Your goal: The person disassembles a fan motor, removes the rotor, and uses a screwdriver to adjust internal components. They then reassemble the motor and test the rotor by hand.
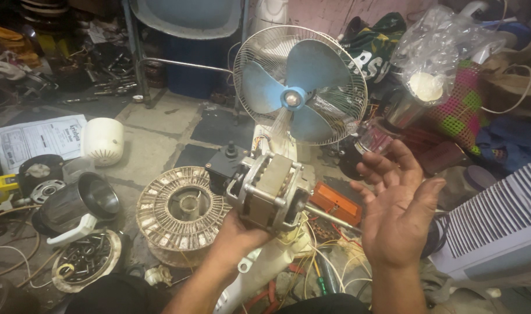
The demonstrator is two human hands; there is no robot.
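Note:
My left hand (236, 232) grips a bare fan motor (269, 189) from below, a grey metal block with a copper-coloured core and a thin shaft pointing right. My right hand (396, 203) is raised beside the motor, palm up and fingers spread, holding nothing. Behind the motor stands a small table fan (300, 84) with blue blades and a white wire guard. A white plastic fan housing (265, 264) lies under the motor, with loose wires around it.
A round cream grille (181, 212) lies on the floor to the left. A steel mixer jar (82, 203), a white cap (102, 139), a tub of bolts (85, 259) and papers (35, 139) crowd the left. An orange part (335, 203), a white louvred appliance (498, 224) and bags fill the right.

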